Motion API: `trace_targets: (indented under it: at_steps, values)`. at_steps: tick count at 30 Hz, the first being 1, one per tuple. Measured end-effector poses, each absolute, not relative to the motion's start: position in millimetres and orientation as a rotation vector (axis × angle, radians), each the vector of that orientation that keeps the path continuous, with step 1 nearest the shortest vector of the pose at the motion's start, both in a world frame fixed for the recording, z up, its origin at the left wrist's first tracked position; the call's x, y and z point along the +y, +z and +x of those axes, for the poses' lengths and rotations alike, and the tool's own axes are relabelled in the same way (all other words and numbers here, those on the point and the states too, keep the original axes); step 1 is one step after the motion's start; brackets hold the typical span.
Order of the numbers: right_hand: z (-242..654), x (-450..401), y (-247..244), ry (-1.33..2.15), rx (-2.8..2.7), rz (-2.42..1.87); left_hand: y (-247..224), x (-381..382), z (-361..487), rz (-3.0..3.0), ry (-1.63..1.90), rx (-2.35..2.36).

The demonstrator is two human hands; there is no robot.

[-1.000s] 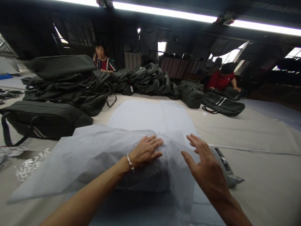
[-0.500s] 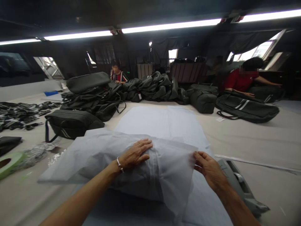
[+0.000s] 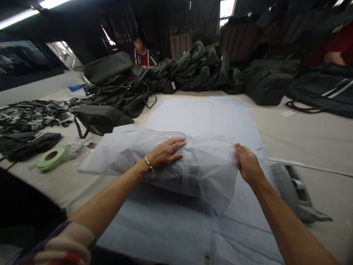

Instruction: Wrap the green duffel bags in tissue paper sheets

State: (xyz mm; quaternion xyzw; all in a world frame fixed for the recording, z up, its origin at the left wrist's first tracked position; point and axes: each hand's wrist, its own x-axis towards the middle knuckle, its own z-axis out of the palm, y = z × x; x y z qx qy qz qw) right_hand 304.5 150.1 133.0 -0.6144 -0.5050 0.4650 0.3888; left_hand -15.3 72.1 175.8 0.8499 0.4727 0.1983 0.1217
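Observation:
A translucent white plastic bag [image 3: 212,162] lies across the table in front of me, with a dark bulky thing showing through it. My left hand [image 3: 167,152] rests on top of it, palm down and fingers stretched out. At its right end my right hand [image 3: 248,162] pinches the plastic edge between thumb and fingers; the fingertips are partly blurred. Underneath lie pale bluish-white sheets [image 3: 176,221], stacked and spreading toward the far side.
Dark green bags [image 3: 201,70] are heaped along the far side, and one bag [image 3: 102,119] stands at left. A roll of green tape [image 3: 52,158] and a pile of straps [image 3: 33,114] lie left. A grey slotted device [image 3: 292,187] sits right. A co-worker [image 3: 145,55] is behind the heap.
The view has tilted down and turned left. My right hand has closed more tightly on the plastic edge. My left hand stays flat on the plastic bag.

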Motion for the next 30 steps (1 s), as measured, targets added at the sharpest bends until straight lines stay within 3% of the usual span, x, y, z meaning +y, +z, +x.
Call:
trace_targets:
  at_steps: [6,10,17,24,30]
  values:
    - [353,75,107,1.901,-1.196,-1.251,175,74,-15,2.483,0.566,1.381]
    - [361,48,91,1.788,-1.068,-1.383,176,73,-15,2.489,0.564,1.381]
    - [361,76,96,1.695,-1.058,-1.41,178,72,-16,2.487,0.53,1.408]
    - [419,89,99,1.418,-0.849,-1.432,171,74,-24,2.578,0.594,1.427]
    - [475,62,125,0.549,-0.893,-1.74,164,76,-30,2.566,0.624,1.448]
